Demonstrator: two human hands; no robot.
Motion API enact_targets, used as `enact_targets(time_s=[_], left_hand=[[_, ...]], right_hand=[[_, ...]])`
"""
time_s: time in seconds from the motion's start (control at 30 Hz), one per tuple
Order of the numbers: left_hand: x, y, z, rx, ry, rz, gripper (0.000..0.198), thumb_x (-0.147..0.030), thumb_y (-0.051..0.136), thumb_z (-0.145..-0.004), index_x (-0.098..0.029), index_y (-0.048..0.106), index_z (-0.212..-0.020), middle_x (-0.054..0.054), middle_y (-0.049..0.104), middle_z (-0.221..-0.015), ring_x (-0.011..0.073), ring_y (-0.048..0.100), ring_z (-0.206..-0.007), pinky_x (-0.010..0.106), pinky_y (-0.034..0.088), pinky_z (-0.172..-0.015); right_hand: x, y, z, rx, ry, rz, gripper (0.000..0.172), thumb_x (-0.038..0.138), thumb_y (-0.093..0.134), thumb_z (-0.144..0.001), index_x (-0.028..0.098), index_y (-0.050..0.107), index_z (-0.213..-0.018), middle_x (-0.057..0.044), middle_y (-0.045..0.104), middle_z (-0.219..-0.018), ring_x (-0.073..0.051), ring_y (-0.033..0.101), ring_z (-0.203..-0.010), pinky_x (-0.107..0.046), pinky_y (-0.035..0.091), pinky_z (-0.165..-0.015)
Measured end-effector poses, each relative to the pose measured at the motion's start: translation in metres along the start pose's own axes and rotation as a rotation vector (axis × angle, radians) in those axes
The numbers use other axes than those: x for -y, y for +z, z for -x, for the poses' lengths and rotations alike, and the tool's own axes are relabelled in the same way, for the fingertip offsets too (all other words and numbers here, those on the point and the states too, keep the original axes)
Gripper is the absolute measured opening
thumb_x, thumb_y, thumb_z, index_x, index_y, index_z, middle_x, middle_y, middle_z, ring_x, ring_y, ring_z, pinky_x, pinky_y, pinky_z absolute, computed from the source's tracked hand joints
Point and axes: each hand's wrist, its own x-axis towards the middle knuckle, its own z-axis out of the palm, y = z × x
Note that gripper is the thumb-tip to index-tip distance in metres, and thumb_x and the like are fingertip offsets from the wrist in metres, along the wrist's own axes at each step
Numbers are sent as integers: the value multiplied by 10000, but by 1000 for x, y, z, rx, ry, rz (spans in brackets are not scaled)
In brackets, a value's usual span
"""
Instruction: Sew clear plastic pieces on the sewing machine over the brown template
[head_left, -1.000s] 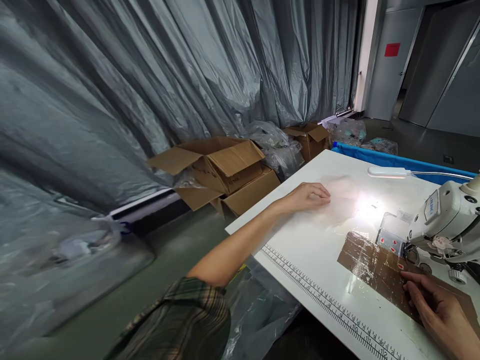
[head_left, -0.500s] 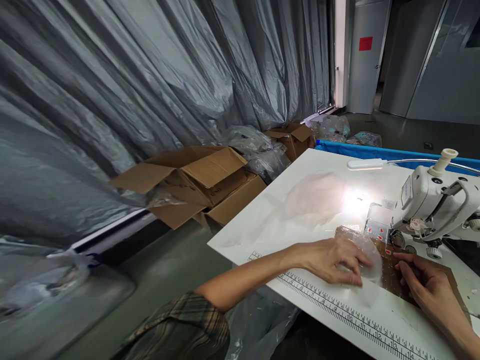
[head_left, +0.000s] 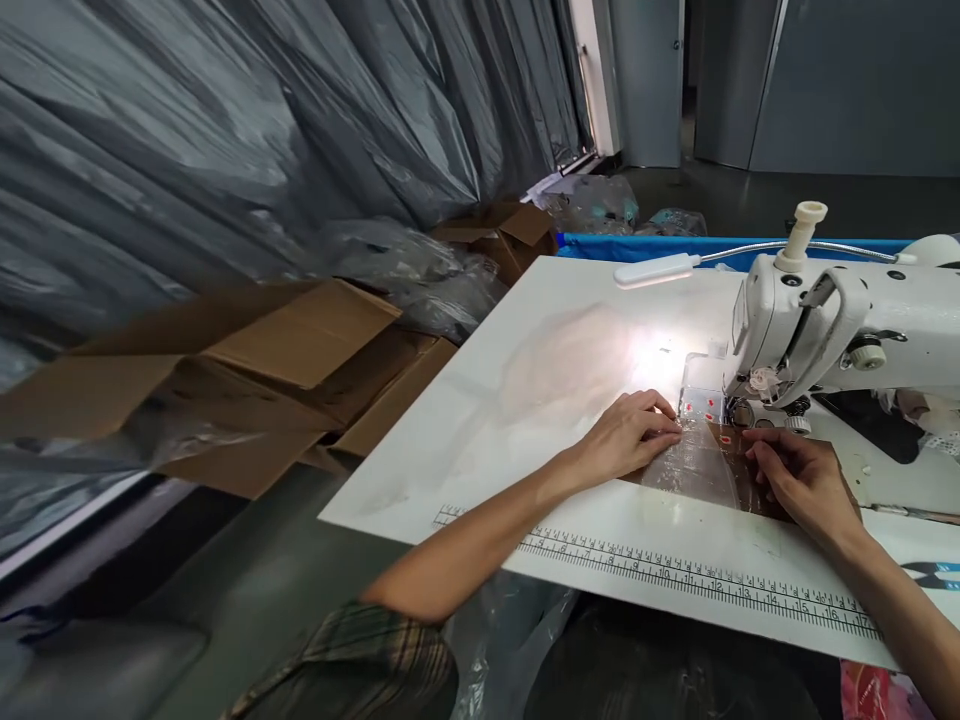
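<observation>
A thin clear plastic piece [head_left: 694, 462] lies on a brown taped patch [head_left: 754, 490] of the white sewing table [head_left: 525, 400], just in front of the needle of a white sewing machine [head_left: 840, 320]. My left hand [head_left: 626, 438] holds the left edge of the clear piece, its fingers curled and its fingertips on the piece. My right hand [head_left: 802, 480] rests at the piece's right edge, fingers lying on the brown patch. The two hands are a short gap apart with the piece between them.
A small gooseneck lamp [head_left: 656, 270] shines on the table. A printed ruler [head_left: 697, 578] runs along the front edge. Open cardboard boxes [head_left: 285, 350] and plastic bags [head_left: 420, 275] sit on the floor to the left, before a grey plastic curtain [head_left: 225, 130]. A blue bin edge [head_left: 637, 243] is behind.
My left hand reached to the far left of the table, brought the clear piece back and set it down before the needle. My view turned right toward the machine.
</observation>
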Motion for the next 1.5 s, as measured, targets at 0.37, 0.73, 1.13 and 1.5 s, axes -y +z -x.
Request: enact_targets(time_s=[0.37, 0.73, 1.13, 1.5], left_hand=[[-49, 8, 9, -4, -196, 709, 205, -360, 684, -843, -157, 708, -855, 34, 718, -757, 98, 632, -615, 200, 506, -549], [-54, -35, 7, -58, -321, 766, 374, -439, 569, -933, -149, 624, -1162, -29, 629, -609, 68, 535, -402, 163, 445, -378], [-32, -51, 12, -102, -363, 627, 367, -455, 620, -860, -123, 684, -1004, -33, 565, -626, 45, 498, -419, 148, 412, -372], [40, -185, 108, -472, -641, 267, 415, -543, 759, -738, -188, 749, -952, 11, 684, -696, 85, 526, -518, 181, 390, -438]], right_hand=[[8, -6, 12, 479, -45, 25, 573, 539, 750, -716, 149, 696, -1132, -62, 706, -809, -146, 640, -672, -252, 531, -558], [5, -1, 15, 505, 55, -156, 540, 497, 717, -782, 179, 636, -1212, -57, 724, -898, -155, 695, -773, -305, 601, -731], [-1, -7, 17, 492, 46, -39, 676, 701, 652, -753, 177, 689, -1178, -130, 755, -1006, -197, 727, -797, -370, 629, -802], [-24, -5, 11, 477, -1, 84, 630, 716, 687, -692, 200, 770, -1044, -140, 761, -969, -250, 735, -779, -324, 641, -712]])
